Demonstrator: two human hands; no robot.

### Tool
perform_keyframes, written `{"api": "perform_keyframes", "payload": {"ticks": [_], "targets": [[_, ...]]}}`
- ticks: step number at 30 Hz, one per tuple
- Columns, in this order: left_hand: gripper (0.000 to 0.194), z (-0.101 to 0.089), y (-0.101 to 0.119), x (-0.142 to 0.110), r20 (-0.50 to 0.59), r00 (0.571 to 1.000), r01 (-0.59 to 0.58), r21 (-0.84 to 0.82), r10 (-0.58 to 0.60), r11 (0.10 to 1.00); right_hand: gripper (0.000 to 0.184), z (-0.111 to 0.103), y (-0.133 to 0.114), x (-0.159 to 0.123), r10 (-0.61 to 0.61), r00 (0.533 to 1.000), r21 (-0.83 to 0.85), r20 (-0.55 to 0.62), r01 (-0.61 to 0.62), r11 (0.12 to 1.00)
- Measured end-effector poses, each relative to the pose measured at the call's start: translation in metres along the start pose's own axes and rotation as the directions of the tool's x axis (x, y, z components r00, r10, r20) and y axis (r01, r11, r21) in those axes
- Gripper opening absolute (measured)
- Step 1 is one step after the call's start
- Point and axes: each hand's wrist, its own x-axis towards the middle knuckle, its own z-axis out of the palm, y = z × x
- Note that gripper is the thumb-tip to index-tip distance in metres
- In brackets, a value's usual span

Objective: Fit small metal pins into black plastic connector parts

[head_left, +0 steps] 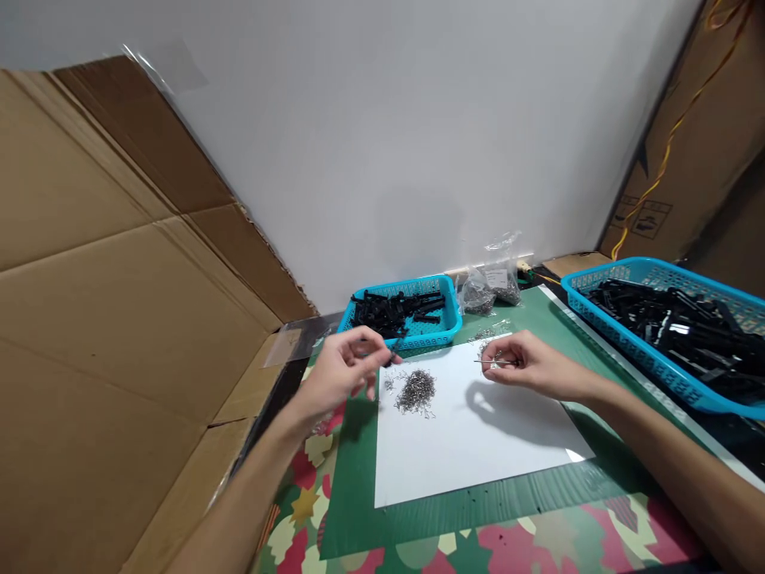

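My bare forearms (239, 494) come in near L & R, hands up over a flat white rectangular sheet (478, 466).

L hand (340, 367): thumb & fingers pinching a small black pc (391, 359), blurry, above sheet's far L corner, nr a loose heap of tiny silver metal pcs (417, 391). R hand (519, 363): fingers curled, pinching a thin straight metal rod (483, 362), tip pointing L; rest of it hidden by fingers. Sheet's on a green mat (352, 494), w/ a red, green & cream patterned cover (304, 518) nr side. Far: small blue plastic basket (418, 340) w/ black pcs, clear plastic bags (478, 291) just R of it. Far R: larger blue plastic basket (663, 279), black parts heaped inside.
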Motion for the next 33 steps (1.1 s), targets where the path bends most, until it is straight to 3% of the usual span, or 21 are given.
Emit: {"api": "perform_keyframes", "payload": {"ticks": [5,9,12,15,18,24,33], "targets": [[0.037,0.062,-0.031,-0.022,0.162,0.987,0.028,-0.223,0.009,0.974,0.030,0.012,-0.003,0.004,0.011,0.998,0.190,0.060,-0.022,0.982],[0.032,0.093,-0.057,-0.026,0.220,0.975,0.083,-0.440,0.018,0.894,0.033,0.022,-0.003,0.006,0.036,0.993,0.264,0.114,-0.065,0.962],[0.030,0.098,-0.063,-0.029,0.188,0.982,0.068,-0.418,0.013,0.906,0.032,0.032,-0.003,0.006,0.045,0.990,0.279,0.137,-0.082,0.957],[0.026,0.097,-0.060,-0.035,0.084,0.994,-0.050,-0.254,0.073,0.966,0.028,0.042,-0.005,0.004,0.062,0.983,0.276,0.173,-0.109,0.955],[0.024,0.097,-0.055,-0.042,0.084,0.988,-0.122,-0.099,0.130,0.988,0.022,0.052,-0.007,0.003,0.081,0.979,0.249,0.189,-0.127,0.960],[0.020,0.102,-0.058,-0.048,0.178,0.975,-0.134,0.007,0.130,0.991,0.020,0.059,-0.007,0.001,0.125,0.979,0.150,0.163,-0.150,0.977],[0.019,0.106,-0.061,-0.046,0.101,0.991,-0.093,0.000,0.092,0.996,0.030,0.067,-0.002,0.002,0.146,0.989,0.234,0.035,-0.150,0.961]]}}
